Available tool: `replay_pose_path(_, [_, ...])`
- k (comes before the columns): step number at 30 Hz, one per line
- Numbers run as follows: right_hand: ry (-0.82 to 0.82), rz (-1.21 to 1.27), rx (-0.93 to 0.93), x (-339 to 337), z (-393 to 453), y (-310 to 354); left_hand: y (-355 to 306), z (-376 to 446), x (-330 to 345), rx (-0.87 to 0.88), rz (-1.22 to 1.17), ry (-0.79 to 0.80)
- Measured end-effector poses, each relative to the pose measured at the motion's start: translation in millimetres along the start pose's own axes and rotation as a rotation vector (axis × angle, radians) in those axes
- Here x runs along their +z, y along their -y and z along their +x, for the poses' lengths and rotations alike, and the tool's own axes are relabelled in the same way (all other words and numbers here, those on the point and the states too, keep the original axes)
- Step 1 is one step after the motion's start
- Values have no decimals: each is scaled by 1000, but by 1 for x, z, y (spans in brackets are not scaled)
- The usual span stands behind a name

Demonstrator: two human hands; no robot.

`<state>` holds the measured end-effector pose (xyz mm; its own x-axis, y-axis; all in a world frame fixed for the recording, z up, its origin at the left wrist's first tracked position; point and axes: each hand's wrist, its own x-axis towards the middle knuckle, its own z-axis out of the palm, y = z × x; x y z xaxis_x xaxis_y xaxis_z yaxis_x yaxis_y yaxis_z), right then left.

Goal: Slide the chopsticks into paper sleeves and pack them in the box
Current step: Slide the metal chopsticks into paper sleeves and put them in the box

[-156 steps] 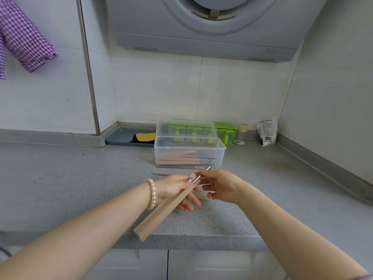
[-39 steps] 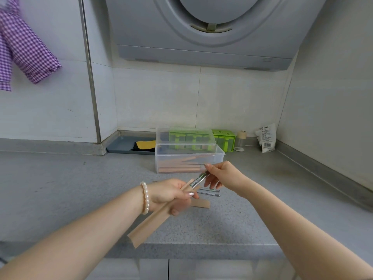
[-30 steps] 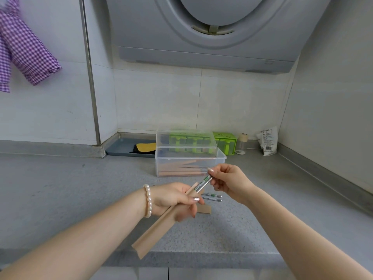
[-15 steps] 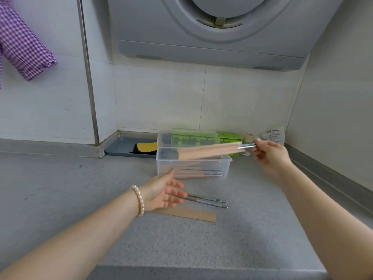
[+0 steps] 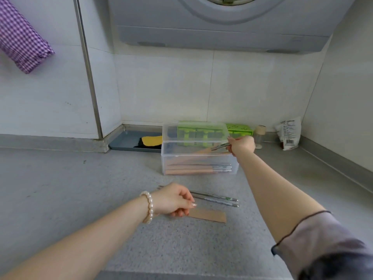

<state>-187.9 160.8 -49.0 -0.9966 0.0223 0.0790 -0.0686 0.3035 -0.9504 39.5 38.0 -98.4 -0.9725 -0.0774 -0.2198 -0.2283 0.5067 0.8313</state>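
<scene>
Chopsticks (image 5: 219, 147) in a brown paper sleeve are being lowered into the clear plastic box (image 5: 198, 156) at the back of the grey countertop (image 5: 80, 188), pinched at their bare metal ends by the right hand (image 5: 241, 145), whose fingers are curled around them over the box's right end. The sleeved pair sits tilted, its paper end down inside the box and its metal end up at the rim, so by my reading it is not yet laid flat. Several sleeved pairs (image 5: 198, 169) lie stacked lengthwise on the box floor, brown paper to the left and silver tips poking out to the right, so a good part of the packing looks done. What appears left is one more set: a loose pair of metal chopsticks (image 5: 215, 200) lies on the counter nearer the person, slim, silver and shiny with a small green mark near the right end, and just in front of it an empty paper sleeve (image 5: 207, 216), flat and tan. The left hand (image 5: 173, 200), a pearl bracelet (image 5: 148, 207) at its wrist, rests over the left ends of both with fingers curled; whether it pinches the sleeve or only touches it I cannot tell.
</scene>
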Motion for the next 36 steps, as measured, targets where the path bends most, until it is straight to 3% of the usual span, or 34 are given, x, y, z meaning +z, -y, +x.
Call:
replay_pose_path(5, [58, -447, -199, -1, -6, -1, 2, 0, -1, 1, 20, -17])
replay_pose_path(9, [104, -398, -421, -16, -23, -14, 0, 3, 2, 10, 44, -41])
replay_pose_path(11, [247, -393, -479, -26, -36, -25, -1, 4, 7, 37, 129, -78])
replay_pose_path(14, [569, -562, -411, -40, -51, -45, 1, 7, 12, 90, 266, -150])
replay_pose_path(16, [669, -654, -369, -47, -59, -57, 2, 8, 15, 93, 331, -169])
replay_pose_path(21, [730, -699, -322, -52, -72, -73, -2, 4, 18, 93, 544, -229])
replay_pose_path(25, [665, -737, -350, -50, -81, -71, -2, 2, 21, 90, 577, -212])
replay_pose_path(29, [555, -497, -318, -60, -87, -59, -4, 6, 29, 89, 559, -193])
replay_pose_path(36, [477, 311, -43, -91, -100, -50, -15, 16, 45, 101, 563, -144])
